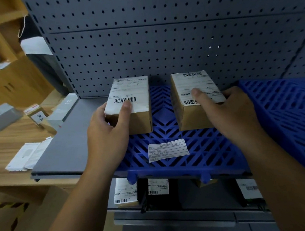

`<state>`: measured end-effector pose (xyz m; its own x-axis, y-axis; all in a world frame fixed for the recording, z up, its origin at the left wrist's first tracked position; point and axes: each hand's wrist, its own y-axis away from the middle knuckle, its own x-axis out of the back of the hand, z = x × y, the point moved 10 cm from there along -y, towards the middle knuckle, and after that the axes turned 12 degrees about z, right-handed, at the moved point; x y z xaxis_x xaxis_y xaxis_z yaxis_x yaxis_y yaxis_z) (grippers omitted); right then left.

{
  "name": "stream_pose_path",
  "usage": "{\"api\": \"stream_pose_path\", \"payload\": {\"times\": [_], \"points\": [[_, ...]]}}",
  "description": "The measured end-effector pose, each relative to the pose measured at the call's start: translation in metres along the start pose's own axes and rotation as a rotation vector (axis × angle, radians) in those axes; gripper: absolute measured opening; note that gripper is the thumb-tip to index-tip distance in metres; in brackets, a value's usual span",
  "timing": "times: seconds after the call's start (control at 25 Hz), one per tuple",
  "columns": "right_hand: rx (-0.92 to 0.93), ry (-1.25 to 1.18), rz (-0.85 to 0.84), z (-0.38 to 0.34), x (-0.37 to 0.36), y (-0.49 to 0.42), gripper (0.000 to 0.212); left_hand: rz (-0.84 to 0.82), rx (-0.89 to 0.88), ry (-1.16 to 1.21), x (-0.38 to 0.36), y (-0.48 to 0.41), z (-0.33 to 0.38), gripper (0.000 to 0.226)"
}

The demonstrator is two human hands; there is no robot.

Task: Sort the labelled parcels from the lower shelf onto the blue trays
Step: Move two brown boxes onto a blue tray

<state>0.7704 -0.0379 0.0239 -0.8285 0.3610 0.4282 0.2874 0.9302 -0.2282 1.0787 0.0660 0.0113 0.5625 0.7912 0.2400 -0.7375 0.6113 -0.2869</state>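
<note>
Two brown cardboard parcels with white barcode labels rest on a blue slatted tray (169, 169) on the upper shelf. My left hand (108, 128) grips the left parcel (139, 119) from its left side, thumb on the barcode. My right hand (232, 114) grips the right parcel (193, 116) from its right side, thumb on its label. A white paper tag (168, 150) is stuck to the tray in front of them. More labelled parcels (125, 193) lie on the lower shelf, partly hidden under the tray.
A second blue tray (281, 107) lies to the right. A grey pegboard wall (161, 43) backs the shelf. Bare grey shelf (69, 141) lies left of the tray. A wooden table (10, 142) at the left carries small boxes and white packets.
</note>
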Motion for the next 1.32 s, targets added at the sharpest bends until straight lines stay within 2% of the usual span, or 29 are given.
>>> {"api": "stream_pose_path", "payload": {"times": [0.16,0.24,0.32,0.44,0.56,0.76,1.08,1.32], "points": [[0.049,0.043,0.002,-0.005,0.006,-0.003,0.097,0.081,-0.098,-0.097,0.011,0.008,0.018,0.082],[0.093,0.057,0.089,-0.007,0.029,-0.004,0.091,0.135,-0.255,-0.070,0.018,0.016,0.048,0.076],[0.163,0.105,0.173,-0.010,0.057,-0.001,0.078,0.115,-0.396,-0.005,0.012,0.028,0.078,0.062],[0.332,0.180,0.315,-0.012,0.117,0.006,0.060,-0.013,-0.547,0.147,-0.032,0.063,0.126,0.047],[0.410,0.349,0.376,0.006,0.184,0.008,0.052,-0.203,-0.643,0.166,-0.095,0.120,0.171,0.046],[0.404,0.596,0.509,0.066,0.322,0.004,0.057,-0.452,-0.711,-0.021,-0.209,0.229,0.221,0.060],[0.309,0.799,0.711,0.166,0.576,-0.013,0.047,-0.684,-0.784,0.232,-0.371,0.468,0.343,0.062],[0.180,0.898,0.783,0.251,0.726,-0.036,0.046,-0.855,-0.838,0.348,-0.490,0.615,0.410,0.063]]}}
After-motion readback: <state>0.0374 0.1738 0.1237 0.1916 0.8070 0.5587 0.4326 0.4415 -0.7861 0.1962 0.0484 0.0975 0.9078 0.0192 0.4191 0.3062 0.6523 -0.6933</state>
